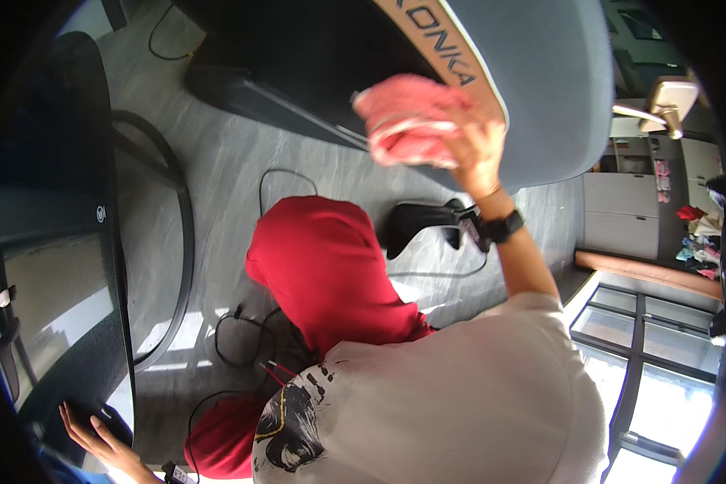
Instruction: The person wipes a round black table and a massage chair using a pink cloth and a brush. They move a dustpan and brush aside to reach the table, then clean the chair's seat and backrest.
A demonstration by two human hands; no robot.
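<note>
My right hand [475, 142] holds a folded pink cloth [411, 130], slightly blurred, against the copper-coloured strip [435, 45] of a large grey-and-black unit [550, 91]. The strip bears the maker's name Konka. A black watch [503, 227] is on that wrist. At the lower left, my left hand [100, 444] lies with fingers apart on a glossy dark panel [54, 181], which mirrors part of the room and carries a round emblem. I see nothing in that hand. Between the two surfaces are my knees in red trousers [320, 260].
A curved black tube [184, 242] stands beside the panel. Black cables [218, 339] lie on the grey floor [218, 175]. Near my right wrist are a black curved object [420, 221] and a small labelled box [475, 230]. Cabinets [620, 206] and windows [659, 387] are at the right.
</note>
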